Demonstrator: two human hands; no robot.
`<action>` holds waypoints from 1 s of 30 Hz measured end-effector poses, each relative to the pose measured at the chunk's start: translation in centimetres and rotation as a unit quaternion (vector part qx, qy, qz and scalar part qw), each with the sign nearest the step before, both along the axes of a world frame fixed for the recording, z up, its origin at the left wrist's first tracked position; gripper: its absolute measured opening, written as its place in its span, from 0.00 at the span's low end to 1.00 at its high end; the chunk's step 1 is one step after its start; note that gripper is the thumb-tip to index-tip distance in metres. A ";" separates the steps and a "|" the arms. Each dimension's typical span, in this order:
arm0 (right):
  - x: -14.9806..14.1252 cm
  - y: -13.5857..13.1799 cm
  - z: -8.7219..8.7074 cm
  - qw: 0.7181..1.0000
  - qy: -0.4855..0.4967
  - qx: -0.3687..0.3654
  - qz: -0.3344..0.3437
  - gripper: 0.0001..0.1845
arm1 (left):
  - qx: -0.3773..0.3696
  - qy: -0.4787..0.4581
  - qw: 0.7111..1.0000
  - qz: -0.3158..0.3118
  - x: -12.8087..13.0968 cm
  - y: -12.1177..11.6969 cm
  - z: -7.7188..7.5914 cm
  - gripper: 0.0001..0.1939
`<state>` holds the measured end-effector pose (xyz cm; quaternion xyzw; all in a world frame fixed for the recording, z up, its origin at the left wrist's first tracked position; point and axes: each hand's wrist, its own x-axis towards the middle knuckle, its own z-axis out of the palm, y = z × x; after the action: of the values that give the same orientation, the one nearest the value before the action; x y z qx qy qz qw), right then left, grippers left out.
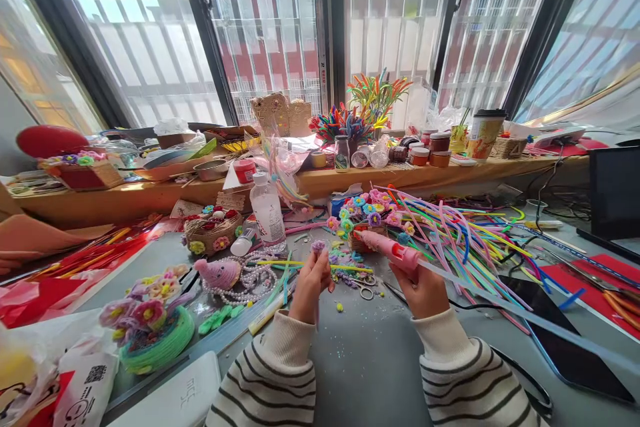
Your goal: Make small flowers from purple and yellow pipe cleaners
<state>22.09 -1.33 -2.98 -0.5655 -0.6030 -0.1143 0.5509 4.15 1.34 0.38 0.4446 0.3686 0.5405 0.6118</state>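
My left hand (313,281) pinches a small purple pipe-cleaner flower (318,246) at its fingertips, raised over the grey table. In my right hand (424,290) is a pink hot glue gun (395,250), its nozzle pointing left toward the flower but apart from it. A long translucent glue stick (530,317) runs out of the gun's back to the right. Behind the gun stands a woven basket (356,240), partly hidden, filled with colourful pipe-cleaner flowers (373,208). Scissors (367,288) and a small yellow bead-like piece (340,307) lie between my hands.
Loose pipe cleaners (465,240) spread at right, near a dark phone-like slab (565,340). At left are a plastic bottle (267,210), bead strings (263,280), a pink crocheted figure (220,273) and a green flower pot (160,343). A crowded ledge (315,180) runs below the windows.
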 end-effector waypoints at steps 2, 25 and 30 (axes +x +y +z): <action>-0.1 0.2 0.1 0.999 -0.043 0.018 -0.013 0.12 | -0.015 0.005 0.999 -0.033 0.6 -0.4 -0.3 0.19; -0.8 1.2 -0.1 0.986 -0.137 0.049 -0.083 0.18 | -0.064 -0.173 0.962 -0.200 7.9 -7.2 -1.9 0.18; -0.7 1.3 0.0 0.994 -0.078 0.069 -0.038 0.15 | -0.037 -0.189 0.968 -0.159 7.8 -6.8 -2.3 0.17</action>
<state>21.41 -0.07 -2.93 -0.5383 -0.6126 -0.2200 0.5353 11.97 -5.48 -1.93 0.3646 0.1904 0.4963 0.7645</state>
